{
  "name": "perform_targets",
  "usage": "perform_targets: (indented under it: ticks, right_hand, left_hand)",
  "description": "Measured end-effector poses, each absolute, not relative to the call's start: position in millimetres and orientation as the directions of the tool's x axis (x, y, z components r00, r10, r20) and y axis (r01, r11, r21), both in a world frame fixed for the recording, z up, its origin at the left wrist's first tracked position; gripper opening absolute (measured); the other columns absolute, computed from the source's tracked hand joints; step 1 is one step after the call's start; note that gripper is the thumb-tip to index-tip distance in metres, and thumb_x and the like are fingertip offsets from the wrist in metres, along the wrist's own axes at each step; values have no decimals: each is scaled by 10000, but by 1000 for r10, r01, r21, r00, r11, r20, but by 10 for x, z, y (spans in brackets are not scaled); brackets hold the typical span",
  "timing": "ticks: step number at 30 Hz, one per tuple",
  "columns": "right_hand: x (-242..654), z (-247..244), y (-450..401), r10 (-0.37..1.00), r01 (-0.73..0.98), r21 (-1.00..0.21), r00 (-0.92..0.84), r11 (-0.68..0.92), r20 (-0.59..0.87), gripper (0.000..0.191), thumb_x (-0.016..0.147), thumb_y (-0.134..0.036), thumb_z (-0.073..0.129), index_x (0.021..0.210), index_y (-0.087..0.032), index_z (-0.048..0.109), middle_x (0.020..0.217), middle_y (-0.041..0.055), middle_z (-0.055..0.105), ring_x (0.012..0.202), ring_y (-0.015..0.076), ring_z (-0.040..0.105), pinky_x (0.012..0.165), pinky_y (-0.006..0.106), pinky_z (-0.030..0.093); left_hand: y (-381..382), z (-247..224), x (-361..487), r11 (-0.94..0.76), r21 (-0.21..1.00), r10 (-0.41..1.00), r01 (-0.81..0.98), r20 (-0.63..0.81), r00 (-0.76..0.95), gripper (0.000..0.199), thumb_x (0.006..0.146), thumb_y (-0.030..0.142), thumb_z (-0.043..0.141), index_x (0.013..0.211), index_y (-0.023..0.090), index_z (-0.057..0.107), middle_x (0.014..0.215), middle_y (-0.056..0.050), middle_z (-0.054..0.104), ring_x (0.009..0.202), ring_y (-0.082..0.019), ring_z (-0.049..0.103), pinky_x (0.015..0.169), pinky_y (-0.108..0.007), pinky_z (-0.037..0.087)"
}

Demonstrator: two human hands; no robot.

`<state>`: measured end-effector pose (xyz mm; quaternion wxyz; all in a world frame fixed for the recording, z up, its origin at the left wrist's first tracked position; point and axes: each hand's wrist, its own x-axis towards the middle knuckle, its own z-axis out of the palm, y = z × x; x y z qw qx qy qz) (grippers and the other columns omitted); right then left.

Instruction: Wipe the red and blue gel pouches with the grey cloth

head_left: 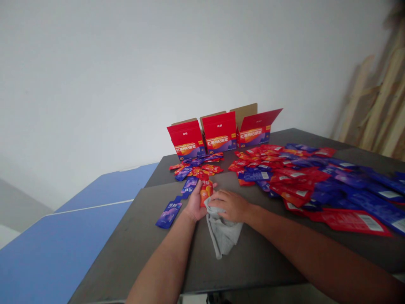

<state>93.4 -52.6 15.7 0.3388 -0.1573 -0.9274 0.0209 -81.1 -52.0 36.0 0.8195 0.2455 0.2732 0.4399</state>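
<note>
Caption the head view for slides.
Left hand holds a red-orange pouch, right hand a grey cloth against it; three open boxes stand behind.

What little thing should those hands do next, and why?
Perhaps the right hand should gently wipe the grey cloth over the red-orange pouch: the left hand holds that pouch, and the cloth, bunched under the right fingers, seems to be right at its lower end.
</note>
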Motion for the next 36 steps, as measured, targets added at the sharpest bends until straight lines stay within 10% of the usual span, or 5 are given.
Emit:
perform_targets:
  ticks: [12, 19, 23, 30, 36]
  right_hand:
    - [881, 115, -326, 699, 404, -603, -141, 688, 701, 315, 774, -145, 544, 1083, -196, 587, 1016, 71, 546, 977, 210, 555, 893, 389, 477]
    - [896, 89, -191, 813, 389, -782, 127, 486, 568, 235, 776, -254, 556, 997, -180, 583, 960, 73, 574, 932, 233, 563, 862, 430, 478]
    - [900, 133, -294, 740, 401, -698, 70, 593, 669, 272, 782, -228, 558, 1050, -185, 551, 1004, 80, 553, 972, 226, 547, 884, 421, 473]
    - [853, 175, -645, 335, 275, -200, -651, 940, 681, 444, 709, -146, 624, 1139, -217, 542, 1111, 77, 525, 1011, 224, 537, 878, 374, 490]
    - [830, 161, -525, 609, 381, -495, -283, 781, 741, 394, 783, -107, 518, 1162, -216, 498, 1087, 81, 502, 1050, 214, 523, 933, 397, 462]
  left_hand:
    - [-689, 414, -653, 565, 717, 762, -407, -265, 591, 483, 879, 536, 437, 1071, 138, 633, 856, -96, 707, 800, -216, 672, 781, -321, 477]
    - [-635, 352, -729, 564, 725, 780, -396, -312, 543, 444, 855, 539, 483, 815, 124, 637, 624, -40, 624, 465, -98, 533, 477, -204, 398]
    - [-597, 375, -755, 531, 697, 817, -482, -268, 511, 446, 840, 567, 484, 880, 151, 641, 688, -47, 642, 536, -121, 571, 499, -211, 413]
    - [-553, 356, -714, 464, 734, 879, -496, -311, 362, 457, 832, 551, 508, 913, 126, 657, 716, -72, 675, 736, -210, 661, 678, -289, 492]
    - [-639, 367, -576, 430, 796, 875, -425, -251, 415, 427, 842, 491, 541, 1105, 165, 627, 878, -64, 708, 850, -228, 666, 802, -332, 485]
